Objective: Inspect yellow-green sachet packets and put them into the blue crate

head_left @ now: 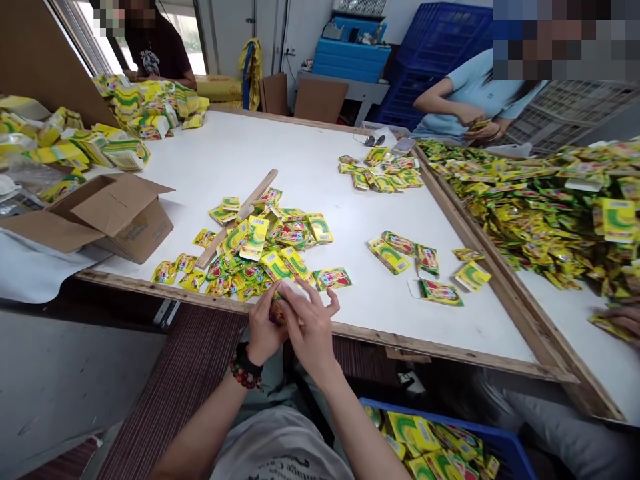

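At the table's front edge, my left hand point(265, 321) is closed around a small printed carton point(278, 311), mostly hidden by the fingers. My right hand point(311, 328) grips the same carton from the other side, near a white flap at its top. Just beyond my hands lies a pile of flat yellow-green cartons point(254, 239). Small shiny sachets point(240, 279) are heaped at the pile's near side. One carton point(333, 279) lies flat to the right of my fingers.
A wooden strip point(235, 223) lies by the pile. An open cardboard box point(125, 217) sits left, before bundles of flat cartons point(160, 100). A wooden divider point(480, 247) borders heaped sachets point(540, 213). A blue crate point(505, 443) holds cartons below. Two people work across the table; another hand shows right.
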Motion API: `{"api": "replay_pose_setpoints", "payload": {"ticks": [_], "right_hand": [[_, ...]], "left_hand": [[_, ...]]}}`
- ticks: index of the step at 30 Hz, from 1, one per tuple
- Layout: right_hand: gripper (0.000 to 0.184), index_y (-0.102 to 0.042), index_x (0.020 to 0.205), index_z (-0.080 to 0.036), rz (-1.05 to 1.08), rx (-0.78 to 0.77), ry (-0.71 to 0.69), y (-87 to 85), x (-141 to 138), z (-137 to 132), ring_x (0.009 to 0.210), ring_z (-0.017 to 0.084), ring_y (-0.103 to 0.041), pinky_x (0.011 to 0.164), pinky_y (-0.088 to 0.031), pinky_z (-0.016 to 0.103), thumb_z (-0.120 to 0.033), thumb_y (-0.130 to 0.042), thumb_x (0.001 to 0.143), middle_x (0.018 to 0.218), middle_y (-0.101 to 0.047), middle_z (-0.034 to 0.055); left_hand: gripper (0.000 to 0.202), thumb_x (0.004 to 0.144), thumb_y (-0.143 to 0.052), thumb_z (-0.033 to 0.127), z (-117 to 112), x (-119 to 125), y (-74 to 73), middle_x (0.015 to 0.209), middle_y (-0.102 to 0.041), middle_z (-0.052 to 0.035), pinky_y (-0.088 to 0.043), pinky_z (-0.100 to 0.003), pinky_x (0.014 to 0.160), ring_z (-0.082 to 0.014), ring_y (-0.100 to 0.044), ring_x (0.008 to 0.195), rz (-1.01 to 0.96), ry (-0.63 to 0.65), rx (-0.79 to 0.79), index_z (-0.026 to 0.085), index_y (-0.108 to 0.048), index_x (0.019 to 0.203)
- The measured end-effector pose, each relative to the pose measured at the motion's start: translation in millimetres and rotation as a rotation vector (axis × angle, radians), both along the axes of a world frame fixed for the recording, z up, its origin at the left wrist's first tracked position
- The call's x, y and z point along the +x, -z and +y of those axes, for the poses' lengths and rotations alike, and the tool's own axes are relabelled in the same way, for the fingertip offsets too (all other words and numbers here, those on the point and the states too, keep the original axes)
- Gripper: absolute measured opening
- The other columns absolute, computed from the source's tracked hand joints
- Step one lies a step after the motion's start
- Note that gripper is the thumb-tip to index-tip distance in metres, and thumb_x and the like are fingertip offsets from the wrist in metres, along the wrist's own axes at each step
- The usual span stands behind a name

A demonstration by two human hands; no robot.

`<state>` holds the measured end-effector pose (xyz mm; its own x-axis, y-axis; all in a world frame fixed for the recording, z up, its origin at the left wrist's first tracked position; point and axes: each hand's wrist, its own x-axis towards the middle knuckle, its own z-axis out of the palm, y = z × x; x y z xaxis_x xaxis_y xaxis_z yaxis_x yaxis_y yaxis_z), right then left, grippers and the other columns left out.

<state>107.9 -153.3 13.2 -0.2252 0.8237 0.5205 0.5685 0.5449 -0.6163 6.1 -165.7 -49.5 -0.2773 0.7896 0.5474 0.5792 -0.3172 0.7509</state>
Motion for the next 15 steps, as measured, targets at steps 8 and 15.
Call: {"api": "replay_pose_setpoints", "payload": {"ticks": [8,15], "right_hand": [[0.050,-0.059,0.130,-0.022,0.643,-0.754,-0.179,13.5,8.4,15.3,0.102,0.026,-0.066,0.090,-0.051,0.042,-0.035,-0.061,0.082,0.113,-0.071,0.0063],[0.028,-0.073,0.108,-0.024,0.478,-0.509,-0.168,13.9,10.6,5.2,0.096,0.026,-0.070,0.090,-0.054,0.042,-0.032,-0.064,0.083,0.107,-0.073,0.0040]], "left_hand": [[0.042,0.078,-0.063,0.031,2.6,8.4,8.0,0.107,-0.064,-0.0087,-0.054,-0.035,0.080,-0.0224,-0.065,0.100,0.116,-0.004,0.112,0.021,-0.045,0.115],[0.049,0.080,-0.059,0.033,1.2,7.4,5.6,0.107,-0.065,-0.0122,-0.055,-0.037,0.076,-0.0237,-0.067,0.093,0.078,0.144,-0.118,0.018,-0.041,0.123]]}}
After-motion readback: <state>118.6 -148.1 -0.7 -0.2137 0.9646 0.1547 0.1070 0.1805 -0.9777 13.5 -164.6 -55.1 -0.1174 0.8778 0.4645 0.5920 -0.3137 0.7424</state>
